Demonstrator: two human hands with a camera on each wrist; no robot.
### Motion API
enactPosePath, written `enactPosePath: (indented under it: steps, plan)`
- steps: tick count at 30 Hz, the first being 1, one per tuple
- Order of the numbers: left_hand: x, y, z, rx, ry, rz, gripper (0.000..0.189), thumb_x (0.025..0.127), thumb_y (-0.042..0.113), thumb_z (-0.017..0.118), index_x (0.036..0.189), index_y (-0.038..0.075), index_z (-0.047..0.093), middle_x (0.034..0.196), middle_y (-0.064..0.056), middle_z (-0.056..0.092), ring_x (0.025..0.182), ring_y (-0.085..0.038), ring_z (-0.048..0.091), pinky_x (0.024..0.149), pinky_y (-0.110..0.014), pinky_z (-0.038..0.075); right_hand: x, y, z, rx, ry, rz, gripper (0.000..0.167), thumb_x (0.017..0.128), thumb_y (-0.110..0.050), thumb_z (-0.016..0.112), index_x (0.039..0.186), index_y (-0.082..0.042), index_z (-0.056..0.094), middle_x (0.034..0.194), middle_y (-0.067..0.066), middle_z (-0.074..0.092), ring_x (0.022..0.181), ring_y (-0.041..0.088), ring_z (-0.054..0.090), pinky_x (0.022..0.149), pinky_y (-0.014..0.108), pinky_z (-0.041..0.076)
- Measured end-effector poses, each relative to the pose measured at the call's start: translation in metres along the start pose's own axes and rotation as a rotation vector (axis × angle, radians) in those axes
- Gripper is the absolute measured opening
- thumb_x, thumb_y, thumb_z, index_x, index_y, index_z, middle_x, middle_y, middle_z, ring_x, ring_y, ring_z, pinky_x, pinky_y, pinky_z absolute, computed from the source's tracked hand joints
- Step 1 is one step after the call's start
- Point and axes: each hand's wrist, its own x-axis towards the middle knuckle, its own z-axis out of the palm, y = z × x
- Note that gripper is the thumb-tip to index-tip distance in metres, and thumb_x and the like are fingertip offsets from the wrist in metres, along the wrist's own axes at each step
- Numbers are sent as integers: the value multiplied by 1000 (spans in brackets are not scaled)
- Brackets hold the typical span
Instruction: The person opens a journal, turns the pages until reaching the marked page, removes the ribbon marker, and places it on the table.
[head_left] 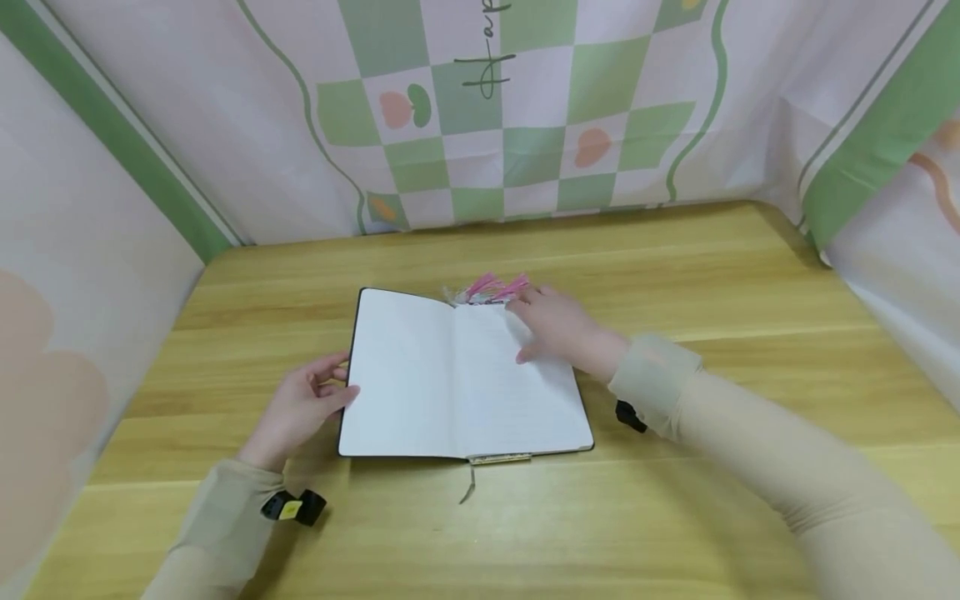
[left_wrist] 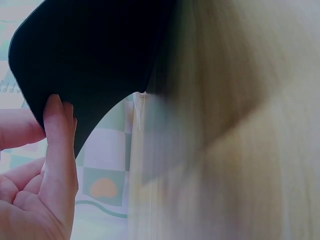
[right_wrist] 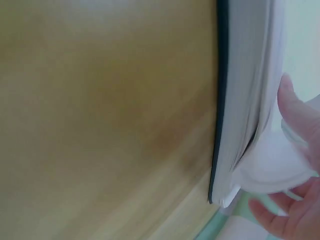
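Observation:
An open notebook (head_left: 405,383) with a dark cover lies on the wooden table. Its left page looks blank and its right page bears faint lines. My left hand (head_left: 303,404) pinches the left edge of the notebook, thumb on the page side; the left wrist view shows its fingers against the dark cover (left_wrist: 85,55), raised off the table. At the upper right of the right page is my right hand (head_left: 558,325), its thumb spread apart from the fingers. In the right wrist view a blurred, lifted page (right_wrist: 272,172) curves between that thumb and the fingers.
Pink tassels (head_left: 495,287) stick out past the notebook's top edge. A gold-coloured strip (head_left: 498,459) and a thin ribbon (head_left: 468,485) show at its bottom edge. Behind the table (head_left: 637,517) hangs a green-and-white checked curtain (head_left: 472,158).

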Motion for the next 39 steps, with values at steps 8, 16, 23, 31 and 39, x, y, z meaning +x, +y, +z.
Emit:
enactPosePath:
  steps: [8,16,23,31,39]
  plan:
    - [1,-1,0,7,1,-7,58,92,9,61,144,3,37,119,-15,53,87,-14,60,69,-25,53,-17,-3,5,176,58,-71,52,81,6,63,131,-4,51,116,17,61,95,28,61,70,37,51]
    - [1,-2,0,0,-8,-9,58,92,9,60,144,3,36,120,-16,52,88,-14,60,69,-26,53,-24,2,5,417,144,9,41,85,8,57,126,4,53,116,21,61,100,32,59,84,43,50]
    - [2,-4,-1,-5,-8,-5,58,92,8,60,144,2,36,119,-16,52,87,-14,60,69,-27,54,-25,3,3,440,199,103,38,86,-2,63,122,5,55,83,14,62,68,20,50,64,33,43]
    - [2,-3,-1,-11,-14,-5,58,92,7,59,144,2,35,118,-16,52,87,-14,60,69,-27,53,-25,8,4,496,288,86,70,87,-4,65,147,-9,30,63,11,50,49,12,25,55,30,34]
    - [2,-2,-1,-9,-14,-10,58,92,9,60,144,3,36,119,-16,53,91,-15,61,70,-25,53,-20,12,6,544,262,165,77,83,-8,71,147,-2,28,117,27,61,90,31,62,75,40,49]
